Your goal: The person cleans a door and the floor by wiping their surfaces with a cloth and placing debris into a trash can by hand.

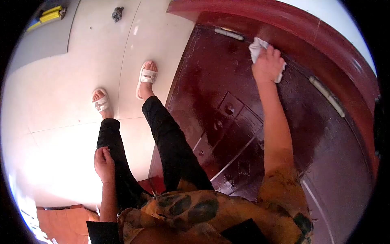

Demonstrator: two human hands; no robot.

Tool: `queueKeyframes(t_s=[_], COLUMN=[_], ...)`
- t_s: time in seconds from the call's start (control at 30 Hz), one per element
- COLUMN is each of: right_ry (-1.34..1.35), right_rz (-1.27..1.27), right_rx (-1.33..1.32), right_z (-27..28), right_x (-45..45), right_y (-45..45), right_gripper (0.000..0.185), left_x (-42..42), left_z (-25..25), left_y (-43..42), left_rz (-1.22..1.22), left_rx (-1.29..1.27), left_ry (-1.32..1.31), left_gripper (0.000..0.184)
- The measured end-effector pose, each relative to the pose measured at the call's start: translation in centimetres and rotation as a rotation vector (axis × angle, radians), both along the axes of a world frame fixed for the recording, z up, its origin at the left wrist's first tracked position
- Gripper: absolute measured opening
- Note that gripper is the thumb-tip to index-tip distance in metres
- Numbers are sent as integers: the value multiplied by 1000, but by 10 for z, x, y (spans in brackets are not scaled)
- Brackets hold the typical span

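Observation:
My right hand (268, 67) is pressed onto a white cloth (257, 47), its fingers closed over the bunched fabric. The cloth lies against a dark red door (203, 73), close to the edge that carries the hinges. Glossy streaks show on the door's panel. My left hand (104, 166) hangs at my side beside my black trouser leg, fingers loosely curled together, with nothing visible in it.
Two pale hinges (327, 96) sit along the door's edge, beside the red frame (284, 20). Pale floor tiles (105, 49) lie under my white slippers (147, 75). A dark crumpled lump (117, 14) and a grey mat (48, 42) with yellow items are farther off.

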State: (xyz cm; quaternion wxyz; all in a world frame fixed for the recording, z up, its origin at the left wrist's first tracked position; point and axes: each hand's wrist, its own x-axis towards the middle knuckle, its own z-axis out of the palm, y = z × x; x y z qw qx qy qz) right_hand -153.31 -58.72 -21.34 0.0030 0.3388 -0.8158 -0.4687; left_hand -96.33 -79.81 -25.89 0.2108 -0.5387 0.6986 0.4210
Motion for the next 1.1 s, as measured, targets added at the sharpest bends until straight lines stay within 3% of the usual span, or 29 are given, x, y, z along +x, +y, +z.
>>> queueKeyframes(t_s=[0.07, 0.17, 0.27, 0.43, 0.53, 0.57, 0.67, 0.8, 0.87, 0.93, 1.0, 1.03, 1.1], right_ry=[-166, -233, -359, -632, -598, -510, -438, -391, -497, -534, -556, -416, -906], right_rz=[242, 68, 347, 685, 456, 525, 115, -70, -256, -762, -1382, -1614, -1825], right_rx=[-142, 35, -142, -65, 69, 65, 85, -159, -503, -819, -1382, -1571, -2267], right_z=[-29, -57, -73, -117, -135, -138, -98, -80, -92, -129, -186, -200, -271], right_x=[4, 16, 11, -9, -19, -19, 10, 36, 53, 61, 56, 57, 38], right_y=[1, -30, -44, -41, -33, -21, -42, -7, 3, 3, -3, -27, -22], right_gripper=[28, 26, 26, 21, 21, 21, 22, 28, 30, 34, 30, 22, 18], left_x=[1, -4, -10, -28, -27, -27, -23, -17, -15, -19, -25, -27, -36], left_z=[-1, 0, 1, 5, 6, 6, 6, 5, 3, 5, 4, 4, 5], left_y=[5, 10, 16, 19, 25, 24, 25, 28, 28, 24, 20, 19, 14], left_rz=[18, -49, -4, 0, -5, -8, 26, 27, 29, -8, -29, -33, -42], left_rx=[8, -45, -46, -60, -67, -70, -43, -47, -56, -49, -51, -48, -58], left_ry=[-7, -45, -24, -32, -17, -5, -8, -24, -28, -42, -49, -51, -6], left_gripper=[18, 17, 15, 14, 13, 13, 13, 13, 13, 13, 13, 13, 12])
